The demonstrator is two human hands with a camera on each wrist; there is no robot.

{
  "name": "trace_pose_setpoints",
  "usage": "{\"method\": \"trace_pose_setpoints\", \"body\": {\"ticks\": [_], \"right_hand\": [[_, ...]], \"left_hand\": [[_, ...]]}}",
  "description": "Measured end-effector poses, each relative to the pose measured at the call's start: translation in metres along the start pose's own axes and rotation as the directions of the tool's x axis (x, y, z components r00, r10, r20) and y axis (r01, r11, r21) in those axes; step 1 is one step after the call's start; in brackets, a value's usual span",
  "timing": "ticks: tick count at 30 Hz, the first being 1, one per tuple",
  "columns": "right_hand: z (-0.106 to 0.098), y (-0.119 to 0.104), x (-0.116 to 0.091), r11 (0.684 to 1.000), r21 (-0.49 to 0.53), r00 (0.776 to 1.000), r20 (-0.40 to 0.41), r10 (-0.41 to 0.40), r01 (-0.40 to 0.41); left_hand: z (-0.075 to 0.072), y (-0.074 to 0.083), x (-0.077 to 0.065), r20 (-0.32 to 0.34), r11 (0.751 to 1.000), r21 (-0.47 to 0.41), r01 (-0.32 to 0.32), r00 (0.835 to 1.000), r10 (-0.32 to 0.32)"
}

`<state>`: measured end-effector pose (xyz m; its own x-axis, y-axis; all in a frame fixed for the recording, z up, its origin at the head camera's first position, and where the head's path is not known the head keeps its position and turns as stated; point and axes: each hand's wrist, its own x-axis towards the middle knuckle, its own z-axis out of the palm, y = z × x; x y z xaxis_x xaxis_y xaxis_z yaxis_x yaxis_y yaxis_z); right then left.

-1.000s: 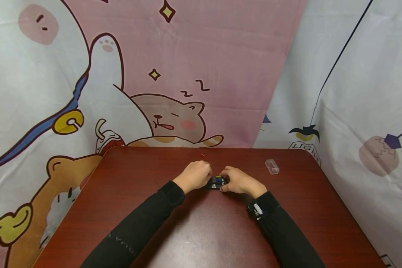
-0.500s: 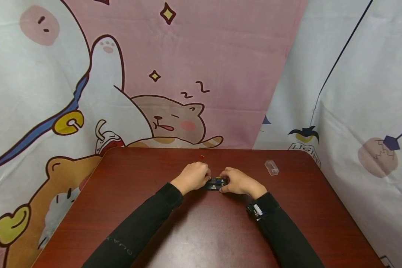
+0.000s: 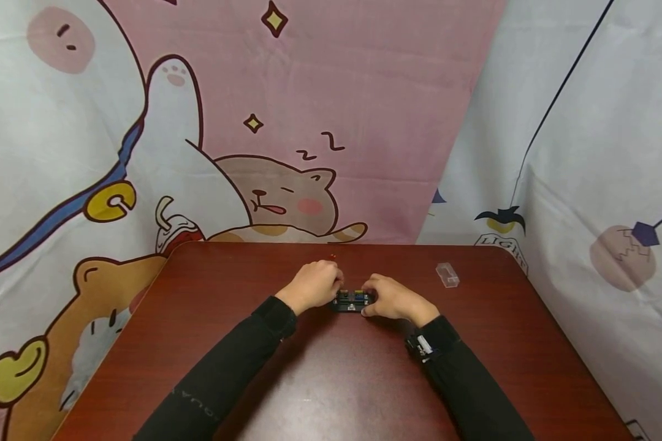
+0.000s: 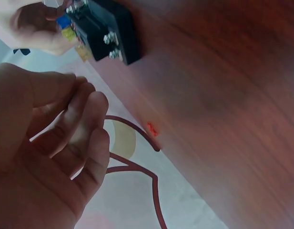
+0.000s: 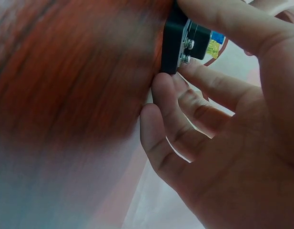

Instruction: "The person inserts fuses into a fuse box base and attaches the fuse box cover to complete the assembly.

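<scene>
A small black fuse block (image 3: 352, 301) with metal screws lies on the table, seen from the side in the left wrist view. Blue, yellow and tan fuses (image 4: 68, 33) stick up from it. My right hand (image 3: 394, 299) grips the block's right end, thumb at the near side and fingers at the far side. My left hand (image 3: 314, 284) is just beyond the block's left end, apart from it, fingers loosely bent and fingertips close together. Nothing shows between them. A small red fuse (image 4: 152, 129) lies on the table behind my left hand.
A small clear plastic box (image 3: 448, 275) stands on the right side of the brown wooden table (image 3: 342, 380). The table's far edge runs close behind the red fuse, against a printed cloth backdrop (image 3: 386, 122).
My left hand has moved left and slightly away from the fuse block, uncovering its left end. My right hand and the block have stayed in place.
</scene>
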<state>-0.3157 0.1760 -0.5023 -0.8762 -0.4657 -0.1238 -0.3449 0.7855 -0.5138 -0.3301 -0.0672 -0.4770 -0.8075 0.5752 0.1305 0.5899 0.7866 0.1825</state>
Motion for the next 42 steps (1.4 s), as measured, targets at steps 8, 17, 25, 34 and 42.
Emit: {"method": "trace_pose_setpoints", "body": {"ticks": [8,17,25,34,42], "right_hand": [[0.000,-0.002,0.001,1.000,-0.001,1.000,-0.002,0.008,-0.008],[0.000,0.000,-0.001,1.000,-0.015,1.000,0.006,0.009,-0.009],[0.000,0.000,0.000,1.000,-0.016,1.000,0.006,0.001,-0.001],[0.000,-0.001,0.002,0.999,-0.039,1.000,0.007,-0.003,0.003],[-0.001,0.000,0.001,0.999,-0.046,1.000,0.008,-0.008,0.009]], "left_hand": [[-0.007,-0.011,0.004,-0.033,0.998,0.022,0.063,0.998,-0.062],[0.003,-0.039,0.016,-0.001,0.992,0.044,0.120,0.993,-0.120],[0.002,-0.054,0.035,0.013,0.989,0.044,0.139,0.990,-0.140],[0.004,-0.060,0.055,0.011,0.983,-0.011,0.184,0.983,-0.184],[0.019,-0.060,0.062,0.026,0.980,0.004,0.197,0.980,-0.197]]}}
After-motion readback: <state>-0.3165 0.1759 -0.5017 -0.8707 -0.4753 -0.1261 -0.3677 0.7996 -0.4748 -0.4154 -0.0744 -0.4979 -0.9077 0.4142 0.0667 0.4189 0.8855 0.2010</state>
